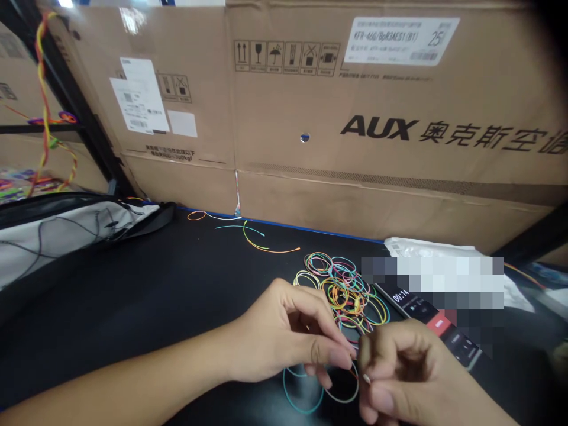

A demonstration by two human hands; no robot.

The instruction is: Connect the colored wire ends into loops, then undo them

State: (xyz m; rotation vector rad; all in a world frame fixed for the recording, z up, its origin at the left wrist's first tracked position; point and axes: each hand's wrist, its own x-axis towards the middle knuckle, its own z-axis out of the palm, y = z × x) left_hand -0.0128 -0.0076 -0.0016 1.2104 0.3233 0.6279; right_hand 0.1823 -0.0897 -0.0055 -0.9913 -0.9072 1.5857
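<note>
My left hand (302, 334) is closed, thumb and forefinger pinched on a thin cord near the middle front of the black table. My right hand (403, 370), closed beside it, pinches a small pale tip (366, 378) that looks like a cord end. A whitish cord loop (345, 401) hangs just below the fingers, partly hidden by them. Close to it is a teal cord loop (303, 412), its upper part behind my left hand. Just beyond my hands lies a pile of colored cord loops (341, 290), in yellow, orange, teal, pink and white.
A phone (452, 340) with a timer lies right of the pile, partly blurred out. Behind it is a white plastic bag (435, 245). Several loose cords (270, 249) lie farther back. Cardboard (284, 118) walls the back; a grey-and-black bag (80, 234) sits left.
</note>
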